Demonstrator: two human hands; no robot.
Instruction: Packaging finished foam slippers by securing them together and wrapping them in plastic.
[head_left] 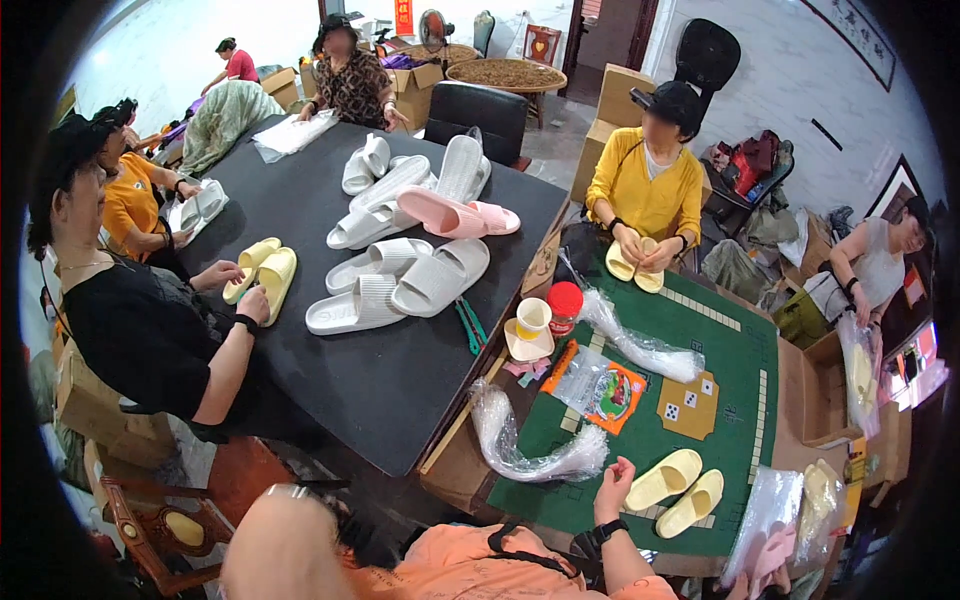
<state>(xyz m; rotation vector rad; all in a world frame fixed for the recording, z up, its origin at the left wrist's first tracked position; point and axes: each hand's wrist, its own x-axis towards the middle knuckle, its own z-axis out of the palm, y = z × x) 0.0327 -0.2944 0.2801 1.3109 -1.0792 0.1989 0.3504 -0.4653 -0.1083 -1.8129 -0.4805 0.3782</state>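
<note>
My right hand [613,492], with a dark watch at its wrist, hovers over the green table mat [540,500]. Its fingers are loosely curled and apart, with nothing visible in them. Just right of it lies a pair of pale yellow slippers, a left one [663,478] and a right one [690,504]. A bundle of clear plastic bags [510,450] curves along the mat to its left. My left hand [280,545] appears only as a large smeared skin-toned shape at the lower left; its fingers cannot be made out.
Grey slippers [365,305] and a pink slipper [450,215] lie on the black table [360,410]. Across from me, a person in yellow [645,180] handles pale slippers; at left, one in black [150,340] does too. A red-lidded jar [565,300] and clear bags [765,515] stand nearby.
</note>
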